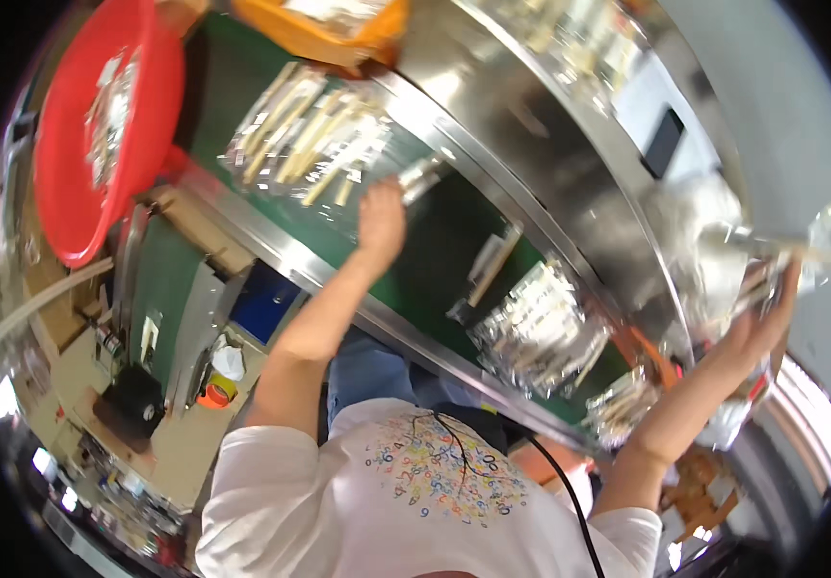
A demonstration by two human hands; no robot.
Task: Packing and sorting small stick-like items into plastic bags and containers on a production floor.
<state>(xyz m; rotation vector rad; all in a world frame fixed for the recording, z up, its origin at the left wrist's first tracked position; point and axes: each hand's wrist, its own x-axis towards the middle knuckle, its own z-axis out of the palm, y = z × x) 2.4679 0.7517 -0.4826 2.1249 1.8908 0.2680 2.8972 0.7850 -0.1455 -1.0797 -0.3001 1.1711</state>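
My left hand (382,220) is over the green conveyor belt (430,255), its fingers closed at the edge of a small blurred clear packet (422,180). Beyond it lies a spread of clear packets with pale sticks (310,135). My right hand (757,323) reaches out to the right, fingers closed on a clear plastic packet (772,246) with a pale stick-like strip in it; blur hides the finer detail. A single clear packet (493,265) lies on the belt between my hands. Nearer my body is a heap of packets (541,323), with another bunch (623,405) to its right.
A red basin (59,183) with packets stands at the left, and an orange bin (338,40) at the far side. Metal rails (290,258) edge the belt. A steel surface (541,135) lies beyond, with a dark phone (664,142) at the right. A black cable (570,491) crosses my shirt.
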